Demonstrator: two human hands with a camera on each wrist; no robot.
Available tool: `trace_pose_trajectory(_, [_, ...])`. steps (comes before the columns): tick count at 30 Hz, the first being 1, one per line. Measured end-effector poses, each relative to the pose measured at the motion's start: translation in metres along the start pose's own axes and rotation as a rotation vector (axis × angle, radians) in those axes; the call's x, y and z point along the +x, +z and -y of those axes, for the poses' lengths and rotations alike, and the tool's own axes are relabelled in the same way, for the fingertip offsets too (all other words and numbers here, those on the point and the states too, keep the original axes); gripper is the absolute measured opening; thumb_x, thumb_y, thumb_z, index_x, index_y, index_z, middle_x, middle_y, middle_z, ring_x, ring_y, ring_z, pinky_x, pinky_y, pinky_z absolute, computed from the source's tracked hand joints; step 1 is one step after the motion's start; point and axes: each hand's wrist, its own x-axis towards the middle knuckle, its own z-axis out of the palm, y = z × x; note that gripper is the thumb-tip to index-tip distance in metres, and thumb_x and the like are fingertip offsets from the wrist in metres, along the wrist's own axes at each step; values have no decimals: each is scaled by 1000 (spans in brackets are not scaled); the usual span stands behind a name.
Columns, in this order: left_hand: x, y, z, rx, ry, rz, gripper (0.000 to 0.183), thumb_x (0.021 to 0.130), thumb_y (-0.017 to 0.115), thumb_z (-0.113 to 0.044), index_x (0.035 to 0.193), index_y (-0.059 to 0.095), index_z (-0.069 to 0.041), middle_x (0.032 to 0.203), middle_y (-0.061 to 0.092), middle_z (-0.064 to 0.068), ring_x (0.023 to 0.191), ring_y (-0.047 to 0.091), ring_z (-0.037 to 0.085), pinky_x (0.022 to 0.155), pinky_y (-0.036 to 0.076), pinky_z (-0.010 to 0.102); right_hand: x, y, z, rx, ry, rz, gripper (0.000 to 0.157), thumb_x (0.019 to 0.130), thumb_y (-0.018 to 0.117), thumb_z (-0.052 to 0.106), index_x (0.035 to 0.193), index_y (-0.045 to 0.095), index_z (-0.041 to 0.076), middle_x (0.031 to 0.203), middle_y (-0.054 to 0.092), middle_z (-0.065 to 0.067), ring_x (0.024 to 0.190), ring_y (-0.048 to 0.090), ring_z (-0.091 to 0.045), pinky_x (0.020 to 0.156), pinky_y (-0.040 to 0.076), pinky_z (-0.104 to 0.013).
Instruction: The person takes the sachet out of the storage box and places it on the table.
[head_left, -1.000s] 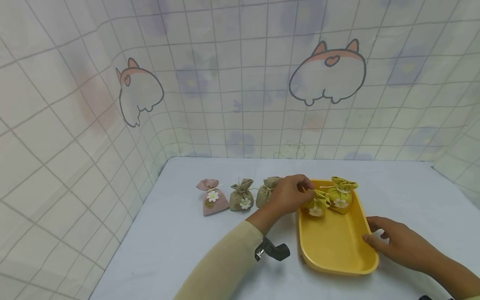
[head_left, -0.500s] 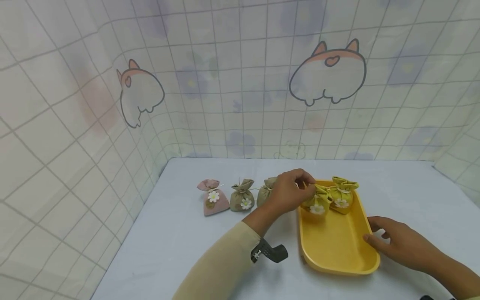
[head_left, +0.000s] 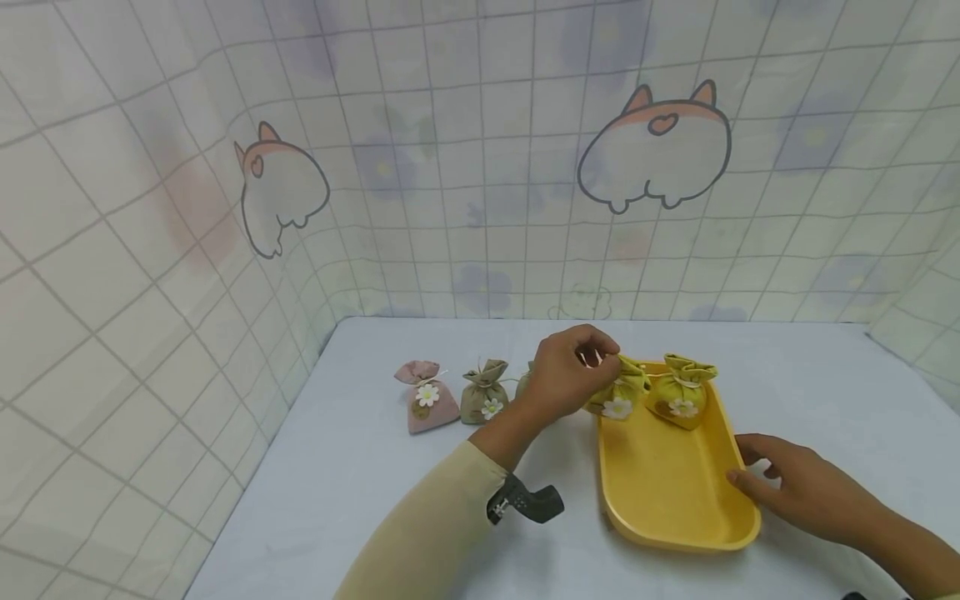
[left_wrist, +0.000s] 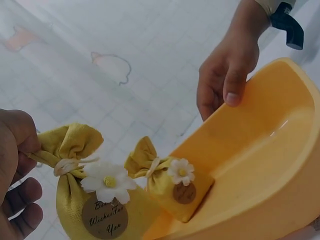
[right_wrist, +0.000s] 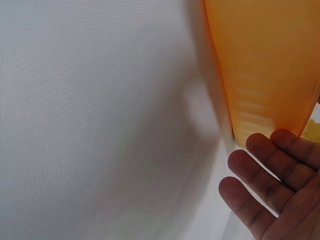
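My left hand (head_left: 562,371) pinches a yellow drawstring pouch (head_left: 617,392) by its gathered top, over the far left corner of a yellow plastic tray (head_left: 667,500). In the left wrist view this pouch (left_wrist: 70,200) carries a white daisy and a round brown tag with writing. A second yellow pouch (head_left: 678,396) of the same make sits inside the tray's far end. My right hand (head_left: 806,483) holds the tray's right rim, thumb at the edge; in the right wrist view its fingers (right_wrist: 265,190) lie against the outer wall.
Left of the tray, on the white table (head_left: 315,517), lie a pink pouch (head_left: 431,404) and a grey-brown pouch (head_left: 483,400). Another grey-brown pouch (head_left: 525,383) is mostly hidden behind my left hand. A patterned curtain (head_left: 480,250) rises along the table's back edge.
My left hand has lifted the yellow pouch and moved it left, from inside the tray to over its left rim. The right hand and tray have stayed nearly in place.
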Motion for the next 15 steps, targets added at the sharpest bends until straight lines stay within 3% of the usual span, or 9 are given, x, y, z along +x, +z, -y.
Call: trace_pose_trajectory(15, [-13, -36, 10, 44, -8, -78, 6, 90, 72, -13, 95, 72, -15, 83, 64, -6, 78, 57, 12, 68, 50, 26, -1, 0, 1, 2, -4, -1, 70, 97, 65, 52, 137, 56, -3, 127, 65, -18, 98, 64, -28, 75, 58, -47])
